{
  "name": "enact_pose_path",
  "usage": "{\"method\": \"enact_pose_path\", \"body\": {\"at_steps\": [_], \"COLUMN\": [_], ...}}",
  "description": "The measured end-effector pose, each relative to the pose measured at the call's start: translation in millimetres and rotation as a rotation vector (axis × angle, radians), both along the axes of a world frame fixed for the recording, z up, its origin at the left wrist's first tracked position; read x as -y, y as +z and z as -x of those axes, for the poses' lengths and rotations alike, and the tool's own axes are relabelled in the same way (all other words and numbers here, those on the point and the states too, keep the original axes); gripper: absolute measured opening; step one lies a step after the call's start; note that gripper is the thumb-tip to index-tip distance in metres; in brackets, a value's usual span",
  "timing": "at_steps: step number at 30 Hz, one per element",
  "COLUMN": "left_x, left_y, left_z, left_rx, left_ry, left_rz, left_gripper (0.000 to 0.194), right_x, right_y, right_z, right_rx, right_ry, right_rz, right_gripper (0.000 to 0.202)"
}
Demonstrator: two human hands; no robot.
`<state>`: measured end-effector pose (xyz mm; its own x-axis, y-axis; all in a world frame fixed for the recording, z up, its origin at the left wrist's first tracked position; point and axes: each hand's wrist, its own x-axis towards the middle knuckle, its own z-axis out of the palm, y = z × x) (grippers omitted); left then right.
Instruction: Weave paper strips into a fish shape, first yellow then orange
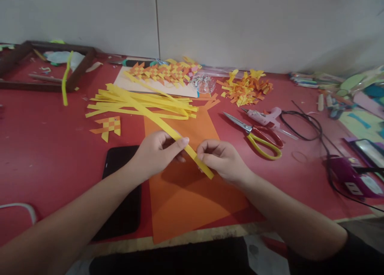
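Strip (165,127), one, flat yellow paper: held above one orange sheet (180,203) at the desk (45,147)'s front edge, clamped between left hand (159,151)'s thumb and fingers; right hand (223,159) curled at its near end, fingertips partly hidden, pinch or mere touch cannot be told. Yellow strips (162,101), one overlapping pile, number unclear. Woven checkered piece (109,125), one, pointed ends; others (159,73) overlap, uncountable, toward the back edge. Scissors (247,127), one pair, steel blades. Phone (123,157), one, black, partly covered by the left forearm.
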<state>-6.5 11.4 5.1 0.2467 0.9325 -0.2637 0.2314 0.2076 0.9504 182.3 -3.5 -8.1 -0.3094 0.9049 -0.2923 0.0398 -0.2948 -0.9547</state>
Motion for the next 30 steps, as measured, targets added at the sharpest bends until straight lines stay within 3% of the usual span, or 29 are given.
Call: {"method": "enact_pose_path", "body": {"at_steps": [10, 14, 16, 18, 20, 22, 24, 27, 30], "left_x": [-10, -14, -13, -9, -2, 4, 8, 10, 8], "left_y": [-8.0, -4.4, -0.4, 3.7, 7.0, 8.6, 8.3, 5.3, 1.6], "left_z": [12, 15, 15, 13, 9, 6, 3, 2, 1], "left_rx": [0.117, 0.235, 0.279, 0.236, 0.148, 0.077, -0.006, -0.043, 0.044], "left_ry": [0.291, 0.483, 0.51, 0.33, -0.002, -0.349, -0.584, -0.696, -0.581], "left_rz": [-0.075, -0.129, -0.153, -0.1, 0.028, 0.174, 0.308, 0.381, 0.328], "left_gripper": [0.034, 0.03, 0.029, 0.031, 0.031, 0.028, 0.031, 0.034, 0.035], "right_x": [-2, -3, -4, -5, -5, -4, -2, 2, 1], "right_y": [-0.4, -3.0, -3.3, -3.0, -2.6, -2.6, -2.8, -2.3, -0.3], "right_z": [-3, -6, -7, -6, -5, -3, -2, 0, -1], "right_rx": [-0.059, -0.09, -0.139, -0.212, -0.247, -0.215, -0.136, -0.059, -0.104], "right_ry": [-0.051, -0.096, -0.142, -0.198, -0.215, -0.17, -0.085, -0.024, -0.036], "right_rz": [-0.024, -0.035, -0.049, -0.061, -0.059, -0.048, -0.031, -0.025, -0.014], "right_gripper": [0.004, 0.008, 0.009, 0.007, 0.011, 0.022, 0.028, 0.025, 0.025]}}
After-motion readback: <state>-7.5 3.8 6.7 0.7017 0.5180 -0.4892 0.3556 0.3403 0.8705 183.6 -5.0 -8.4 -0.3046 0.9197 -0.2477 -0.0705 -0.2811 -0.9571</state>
